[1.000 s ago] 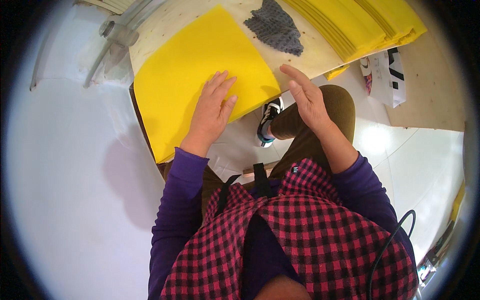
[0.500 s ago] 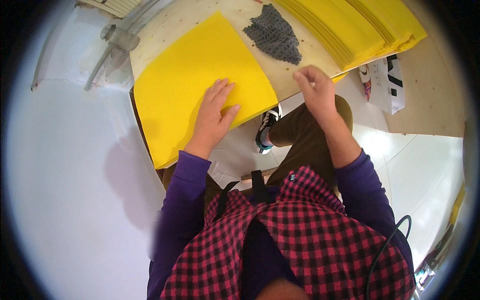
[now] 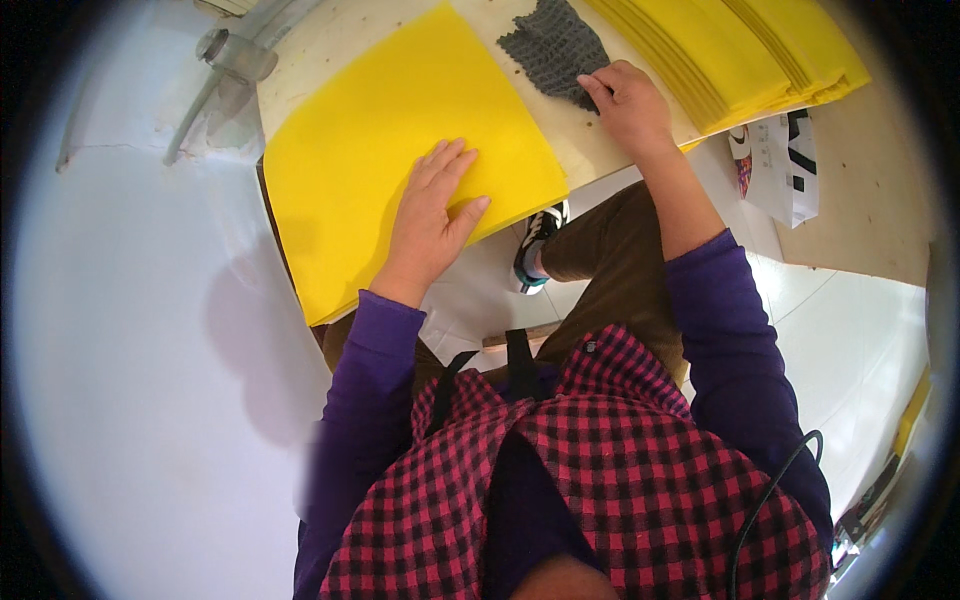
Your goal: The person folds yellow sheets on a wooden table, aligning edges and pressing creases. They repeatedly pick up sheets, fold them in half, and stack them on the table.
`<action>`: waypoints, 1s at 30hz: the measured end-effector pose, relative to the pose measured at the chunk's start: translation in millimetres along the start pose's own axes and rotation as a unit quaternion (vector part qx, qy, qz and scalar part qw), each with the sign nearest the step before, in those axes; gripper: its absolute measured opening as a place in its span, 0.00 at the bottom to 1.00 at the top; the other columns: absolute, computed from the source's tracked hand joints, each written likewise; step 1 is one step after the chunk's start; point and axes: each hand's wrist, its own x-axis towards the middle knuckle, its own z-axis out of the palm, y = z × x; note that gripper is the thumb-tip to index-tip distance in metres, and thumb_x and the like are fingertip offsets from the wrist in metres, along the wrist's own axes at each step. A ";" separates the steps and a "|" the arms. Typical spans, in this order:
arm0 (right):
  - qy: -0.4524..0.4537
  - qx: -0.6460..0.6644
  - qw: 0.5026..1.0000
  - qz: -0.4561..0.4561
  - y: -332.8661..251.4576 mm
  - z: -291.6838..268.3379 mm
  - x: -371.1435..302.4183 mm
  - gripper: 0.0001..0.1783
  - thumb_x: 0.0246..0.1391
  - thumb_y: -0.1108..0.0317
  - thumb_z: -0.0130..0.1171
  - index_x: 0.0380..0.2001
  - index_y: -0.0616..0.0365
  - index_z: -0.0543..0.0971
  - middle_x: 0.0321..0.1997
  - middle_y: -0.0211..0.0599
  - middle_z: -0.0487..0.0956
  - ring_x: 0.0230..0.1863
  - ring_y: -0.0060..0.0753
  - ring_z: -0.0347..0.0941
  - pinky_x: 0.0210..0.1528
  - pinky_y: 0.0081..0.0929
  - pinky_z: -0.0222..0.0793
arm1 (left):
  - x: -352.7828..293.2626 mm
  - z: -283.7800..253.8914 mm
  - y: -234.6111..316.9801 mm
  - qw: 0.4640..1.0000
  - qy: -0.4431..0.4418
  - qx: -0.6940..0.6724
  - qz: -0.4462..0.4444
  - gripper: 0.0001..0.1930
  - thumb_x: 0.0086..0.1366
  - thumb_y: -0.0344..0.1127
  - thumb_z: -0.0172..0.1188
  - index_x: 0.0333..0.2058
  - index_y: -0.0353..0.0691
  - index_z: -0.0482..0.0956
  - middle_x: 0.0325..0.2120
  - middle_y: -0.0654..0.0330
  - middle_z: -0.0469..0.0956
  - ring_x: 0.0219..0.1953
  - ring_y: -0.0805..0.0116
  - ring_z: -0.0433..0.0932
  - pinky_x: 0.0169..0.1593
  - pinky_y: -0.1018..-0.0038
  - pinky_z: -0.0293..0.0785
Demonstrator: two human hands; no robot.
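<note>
A large yellow sheet of fabric point(image 3: 350, 160) lies flat on the wooden table at the left, its near edge overhanging toward my lap. My left hand point(image 3: 432, 215) rests flat on it near that edge, fingers stretched out and holding nothing. To the right of the sheet lies a crumpled dark grey textured cloth point(image 3: 553, 48). My right hand point(image 3: 632, 105) has thumb and fingers pinched together on the cloth's near right corner. The rest of the grey cloth lies on the tabletop.
Stacks of folded yellow fabric point(image 3: 725, 70) fill the table's far right. The bare wooden tabletop point(image 3: 575, 150) shows between sheet and stacks. A white printed bag point(image 3: 788, 170) sits below the right edge. A clear cylindrical object point(image 3: 235, 55) and pipes stand by the wall at far left.
My right hand has moved forward and has taken hold of the grey cloth's corner. My left hand stays flat on the yellow sheet.
</note>
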 end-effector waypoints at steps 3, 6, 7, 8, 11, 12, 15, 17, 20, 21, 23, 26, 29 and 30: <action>0.058 0.054 0.996 -0.042 -3.1 -4.6 -3.9 0.08 0.55 0.62 0.60 0.32 0.54 0.82 0.34 0.37 0.77 0.40 0.44 0.73 0.41 0.36 0.70 | -0.6 0.4 0.2 1.000 0.004 0.003 -0.003 0.24 0.64 0.42 0.56 0.56 0.37 0.70 0.59 0.49 0.67 0.63 0.48 0.62 0.66 0.59 0.53; 0.065 0.167 0.983 -0.043 -12.3 -12.8 -16.5 0.06 0.55 0.69 0.60 0.34 0.57 0.82 0.32 0.37 0.78 0.36 0.37 0.74 0.40 0.29 0.70 | -0.9 1.6 -0.1 1.000 0.009 -0.002 -0.004 0.25 0.62 0.43 0.57 0.55 0.37 0.70 0.58 0.48 0.67 0.63 0.47 0.62 0.66 0.56 0.53; 0.058 0.217 0.974 -0.034 -16.7 -16.0 -23.9 0.05 0.54 0.72 0.60 0.35 0.58 0.82 0.31 0.36 0.78 0.34 0.34 0.74 0.39 0.26 0.70 | -0.9 1.3 0.1 1.000 0.008 -0.002 -0.005 0.25 0.62 0.43 0.57 0.55 0.37 0.70 0.58 0.48 0.67 0.63 0.47 0.62 0.66 0.56 0.53; 0.023 0.245 0.969 0.011 -21.9 -18.1 -33.6 0.05 0.55 0.72 0.59 0.35 0.59 0.81 0.33 0.34 0.78 0.35 0.29 0.73 0.41 0.23 0.69 | -0.9 1.4 0.1 1.000 0.007 -0.002 -0.005 0.25 0.62 0.43 0.57 0.55 0.37 0.70 0.58 0.48 0.67 0.63 0.47 0.62 0.66 0.56 0.53; -0.027 0.369 0.926 0.072 -37.9 -17.4 -53.9 0.07 0.55 0.72 0.61 0.37 0.62 0.80 0.31 0.28 0.77 0.33 0.18 0.70 0.37 0.19 0.68 | 0.5 0.9 -0.2 1.000 0.006 0.002 0.000 0.25 0.61 0.43 0.58 0.55 0.37 0.70 0.58 0.48 0.67 0.63 0.47 0.62 0.66 0.55 0.53; -0.050 0.381 0.920 0.074 -41.0 -18.4 -56.9 0.08 0.54 0.72 0.62 0.38 0.62 0.80 0.32 0.27 0.76 0.33 0.18 0.69 0.37 0.19 0.68 | 0.9 0.8 0.1 1.000 0.003 0.002 -0.002 0.26 0.61 0.43 0.58 0.55 0.37 0.70 0.58 0.48 0.67 0.63 0.47 0.62 0.66 0.55 0.53; -0.140 0.377 0.910 0.106 -48.2 -23.5 -62.3 0.22 0.48 0.72 0.68 0.47 0.61 0.75 0.36 0.27 0.74 0.30 0.19 0.66 0.36 0.19 0.68 | 1.6 0.1 0.9 1.000 -0.003 0.002 -0.008 0.26 0.60 0.44 0.58 0.55 0.36 0.70 0.58 0.48 0.67 0.63 0.47 0.61 0.66 0.55 0.52; -0.166 0.337 0.923 0.082 -52.7 -26.6 -63.6 0.24 0.47 0.74 0.67 0.49 0.61 0.73 0.40 0.27 0.74 0.34 0.18 0.66 0.38 0.17 0.67 | 1.8 -0.2 1.1 1.000 -0.008 0.007 -0.010 0.27 0.60 0.44 0.59 0.55 0.36 0.70 0.59 0.48 0.67 0.63 0.47 0.61 0.66 0.55 0.52; -0.209 0.321 0.918 0.106 -59.7 -24.3 -60.8 0.28 0.46 0.75 0.67 0.52 0.61 0.71 0.42 0.28 0.73 0.35 0.17 0.66 0.38 0.16 0.66 | 1.7 -0.6 0.9 1.000 -0.013 0.010 -0.015 0.28 0.60 0.45 0.59 0.55 0.36 0.70 0.59 0.47 0.66 0.63 0.47 0.61 0.66 0.55 0.52; -0.222 0.324 0.912 0.117 -61.7 -23.1 -59.6 0.30 0.46 0.75 0.67 0.53 0.61 0.70 0.42 0.28 0.73 0.35 0.16 0.66 0.37 0.16 0.66 | 1.8 -0.8 0.4 1.000 -0.013 0.010 -0.015 0.28 0.60 0.45 0.59 0.55 0.36 0.70 0.59 0.47 0.66 0.63 0.47 0.61 0.66 0.55 0.52; -0.238 0.331 0.905 0.123 -63.8 -22.3 -57.7 0.30 0.45 0.76 0.66 0.54 0.62 0.70 0.42 0.29 0.73 0.34 0.17 0.66 0.37 0.16 0.66 | 2.0 -0.9 0.1 1.000 -0.014 0.009 -0.015 0.28 0.59 0.45 0.59 0.55 0.36 0.70 0.59 0.47 0.66 0.63 0.47 0.61 0.66 0.55 0.52; -0.257 0.330 0.900 0.126 -63.5 -25.7 -56.4 0.30 0.45 0.77 0.65 0.54 0.62 0.70 0.42 0.30 0.73 0.35 0.17 0.67 0.37 0.16 0.66 | 2.0 -1.0 0.8 1.000 -0.013 0.011 -0.016 0.29 0.59 0.45 0.60 0.55 0.36 0.70 0.59 0.48 0.66 0.63 0.47 0.61 0.66 0.55 0.52; -0.268 0.336 0.895 0.125 -62.5 -28.4 -55.4 0.31 0.45 0.78 0.62 0.55 0.61 0.69 0.42 0.30 0.73 0.36 0.18 0.67 0.38 0.16 0.67 | 1.7 -1.2 2.2 1.000 -0.014 0.015 -0.018 0.29 0.58 0.46 0.61 0.55 0.36 0.70 0.59 0.48 0.66 0.63 0.48 0.61 0.66 0.55 0.52; -0.270 0.347 0.889 0.124 -62.4 -28.8 -55.0 0.31 0.45 0.78 0.61 0.56 0.61 0.69 0.42 0.30 0.74 0.36 0.18 0.67 0.38 0.16 0.67 | 1.9 -1.3 2.5 1.000 -0.014 0.016 -0.018 0.29 0.58 0.46 0.61 0.55 0.36 0.70 0.59 0.48 0.66 0.63 0.48 0.61 0.66 0.55 0.52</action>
